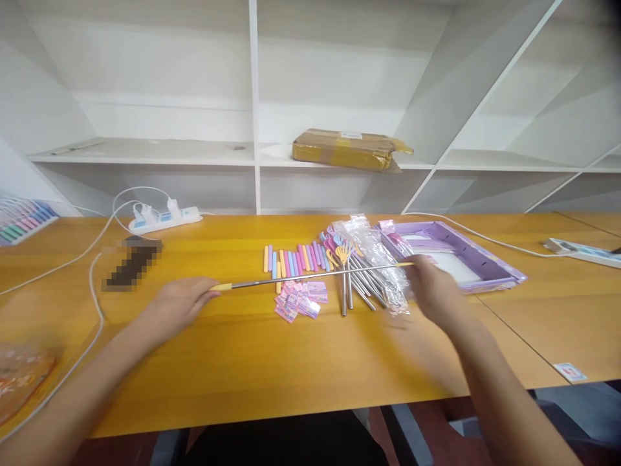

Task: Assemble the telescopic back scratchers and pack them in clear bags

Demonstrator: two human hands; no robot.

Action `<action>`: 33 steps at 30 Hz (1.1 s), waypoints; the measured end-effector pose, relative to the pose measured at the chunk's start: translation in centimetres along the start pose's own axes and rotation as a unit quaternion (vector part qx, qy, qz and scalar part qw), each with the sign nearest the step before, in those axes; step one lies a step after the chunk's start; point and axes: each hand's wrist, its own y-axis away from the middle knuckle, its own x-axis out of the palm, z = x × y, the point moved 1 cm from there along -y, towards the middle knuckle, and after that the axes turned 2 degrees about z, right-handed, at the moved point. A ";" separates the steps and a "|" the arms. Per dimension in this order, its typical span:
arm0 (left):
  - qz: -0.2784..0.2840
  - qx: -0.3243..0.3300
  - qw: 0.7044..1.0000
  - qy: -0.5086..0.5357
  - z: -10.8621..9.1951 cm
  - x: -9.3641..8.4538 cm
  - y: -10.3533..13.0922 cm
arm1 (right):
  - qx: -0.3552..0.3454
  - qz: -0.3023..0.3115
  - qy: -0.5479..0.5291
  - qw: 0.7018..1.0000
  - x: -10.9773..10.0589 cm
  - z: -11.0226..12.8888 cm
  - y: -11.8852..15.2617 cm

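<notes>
A long thin metal rod with yellow ends stretches level between my two hands above the table. My left hand is closed on its yellow left end. At the other end, my right hand grips the rod near its yellow tip. Behind the rod lies a row of coloured tubes in yellow, blue, pink and purple. Small pink cards are piled in front of them. Metal sticks with coloured hand-shaped heads lie to the right, beside clear plastic wrapping.
A purple tray stands at the right. Power strips with white cables lie at the back left and far right. A taped brown package rests on the white shelf. Pens in a box are at the far left.
</notes>
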 end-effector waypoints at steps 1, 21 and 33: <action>-0.014 0.005 1.000 -0.012 -1.6 0.4 -0.8 | -0.026 0.017 0.008 0.999 0.9 2.8 0.4; 0.109 0.046 0.992 -0.050 -6.2 7.2 -2.6 | -0.268 0.159 -0.019 0.950 8.7 14.4 4.2; 0.100 0.094 0.990 -0.019 -5.0 7.2 -2.9 | -0.336 0.155 -0.108 0.923 10.1 14.0 4.8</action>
